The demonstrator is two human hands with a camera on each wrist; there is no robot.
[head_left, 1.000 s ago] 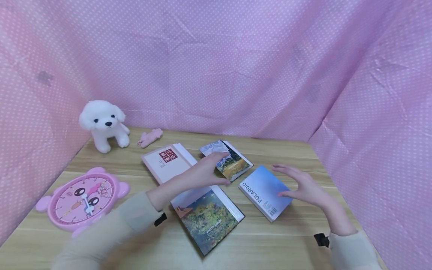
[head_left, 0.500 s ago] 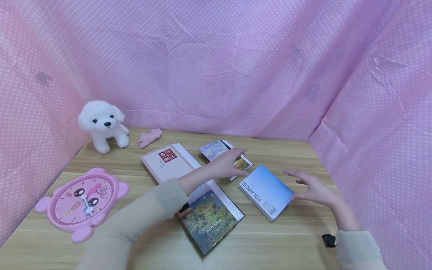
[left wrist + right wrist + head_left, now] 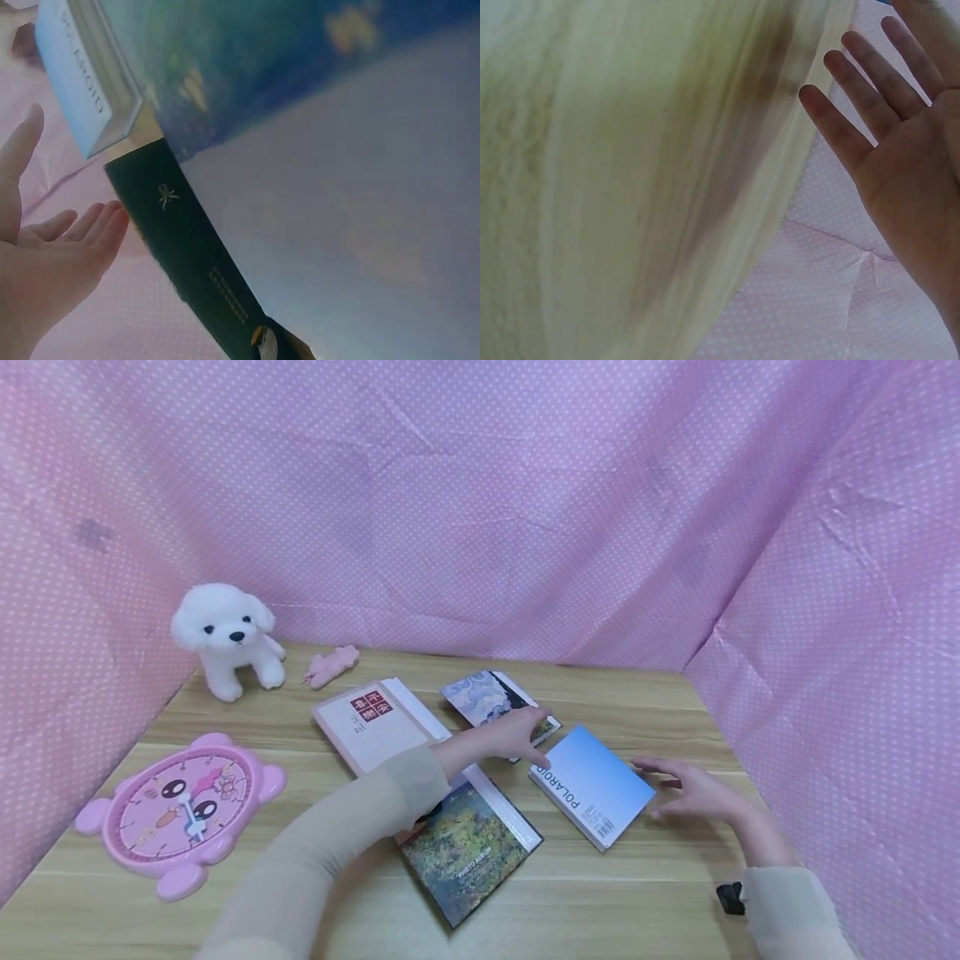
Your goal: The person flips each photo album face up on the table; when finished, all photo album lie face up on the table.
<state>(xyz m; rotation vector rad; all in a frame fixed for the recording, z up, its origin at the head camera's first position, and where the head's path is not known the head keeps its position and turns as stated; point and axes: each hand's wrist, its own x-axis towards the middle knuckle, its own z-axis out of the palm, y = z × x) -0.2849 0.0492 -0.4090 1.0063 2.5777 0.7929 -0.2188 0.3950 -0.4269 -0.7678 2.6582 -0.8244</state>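
Note:
A blue book-like block lettered POLAROID (image 3: 600, 777) lies on the table. Over its left corner reaches the left hand (image 3: 513, 735), thumb and fingers spread, partly covering a small painted-cover book (image 3: 476, 695). Beside the block's right edge hovers the right hand (image 3: 697, 792), thumb apart from the fingers; whether it touches is hard to tell. In the right wrist view its fingers (image 3: 877, 94) are extended, holding nothing. The left wrist view has the left palm (image 3: 56, 259) near a dark green spine (image 3: 195, 240). A photo album (image 3: 472, 860) lies under the left forearm.
A pale notebook with red characters (image 3: 367, 739) lies left of the left hand. Further left are a pink clock (image 3: 183, 810), a white plush dog (image 3: 232, 643) and a small pink item (image 3: 332, 667). Pink dotted cloth (image 3: 480, 527) walls the wooden table.
The left hand has moved right, across the small painted book toward the blue block. The right hand has shifted right, from over the block to beside its edge. The books stay put.

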